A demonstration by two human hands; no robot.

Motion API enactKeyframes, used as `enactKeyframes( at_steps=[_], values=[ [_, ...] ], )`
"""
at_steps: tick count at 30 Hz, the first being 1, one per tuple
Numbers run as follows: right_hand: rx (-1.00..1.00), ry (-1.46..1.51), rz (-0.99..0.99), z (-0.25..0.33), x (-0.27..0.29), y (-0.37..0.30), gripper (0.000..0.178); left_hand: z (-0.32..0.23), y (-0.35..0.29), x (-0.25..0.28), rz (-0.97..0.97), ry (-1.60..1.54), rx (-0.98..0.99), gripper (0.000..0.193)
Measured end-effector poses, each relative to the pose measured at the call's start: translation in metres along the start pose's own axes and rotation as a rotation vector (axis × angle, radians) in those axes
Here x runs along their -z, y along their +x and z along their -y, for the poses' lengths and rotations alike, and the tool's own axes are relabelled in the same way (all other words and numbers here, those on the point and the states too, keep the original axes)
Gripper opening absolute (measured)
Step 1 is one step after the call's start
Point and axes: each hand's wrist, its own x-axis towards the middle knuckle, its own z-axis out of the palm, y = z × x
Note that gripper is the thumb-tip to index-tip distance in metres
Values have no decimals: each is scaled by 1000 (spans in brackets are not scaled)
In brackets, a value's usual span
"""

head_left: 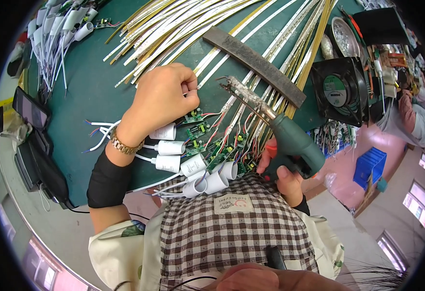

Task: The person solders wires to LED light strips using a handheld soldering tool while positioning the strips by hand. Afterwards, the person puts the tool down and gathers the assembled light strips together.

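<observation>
My left hand (166,94) is closed in a pinch over the workbench, with the end of a thin white LED strip (213,69) running in at its fingertips. My fingers partly hide that end. In my right hand (287,182) is a dark green soldering gun (297,145), its crusted metal tip pointing up and left above the strips. Between the hands lie several small green circuit boards (198,130) with red and white wires. White cylindrical housings (169,147) with cables sit beside them, below my left wrist. A dark metal bar (256,65) rests across the strips.
Many white and yellow strips (173,31) fan across the far side of the green bench (96,72). A black fan (339,91) and a metal dish (345,38) stand at right. White housings with cables (57,29) are piled far left. A blue crate (370,167) is beyond the bench.
</observation>
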Motion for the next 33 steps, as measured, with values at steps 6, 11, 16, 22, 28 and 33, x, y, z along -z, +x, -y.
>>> enactKeyframes(
  at_steps=[6,11,16,22,28,33],
  values=[
    [-31,88,-35,-1,5,-5,64,2,2,0,33,-21,-8,4],
    [12,103,-46,0,10,-10,64,0,1,0,18,-10,-7,5],
    [71,98,-23,-7,15,-13,58,-4,-9,-3,-16,-13,9,6],
    [165,131,-51,-20,22,-16,51,-9,-25,7,-117,82,-155,13],
    [203,139,-42,-29,36,-24,53,-12,-41,-6,-70,83,-99,17],
    [207,193,-67,-36,41,-34,56,-20,-43,-23,-124,232,-139,15]
  ],
)
